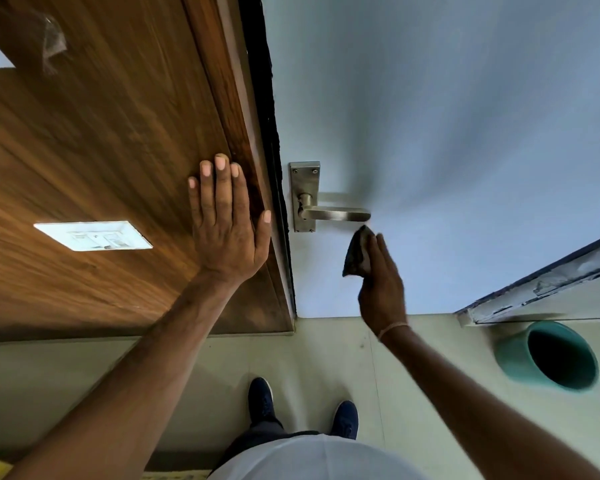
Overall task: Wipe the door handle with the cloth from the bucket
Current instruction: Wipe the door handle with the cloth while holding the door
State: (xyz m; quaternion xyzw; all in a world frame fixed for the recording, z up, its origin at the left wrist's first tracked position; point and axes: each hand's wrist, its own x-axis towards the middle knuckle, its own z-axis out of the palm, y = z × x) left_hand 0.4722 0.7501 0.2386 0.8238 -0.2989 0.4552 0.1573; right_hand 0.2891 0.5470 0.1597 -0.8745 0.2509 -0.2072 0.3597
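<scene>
Cloth is dark and bunched up in the right hand, fingers closed round it, sitting just off the lever's tip at about 5 o'clock, not quite touching. Green bucket is on the floor over at 3 o'clock from that hand. Left hand is spread wide open, flat on the wooden panel, holding nothing. Door handle sticks out toward 3 o'clock on the pale door.
</scene>
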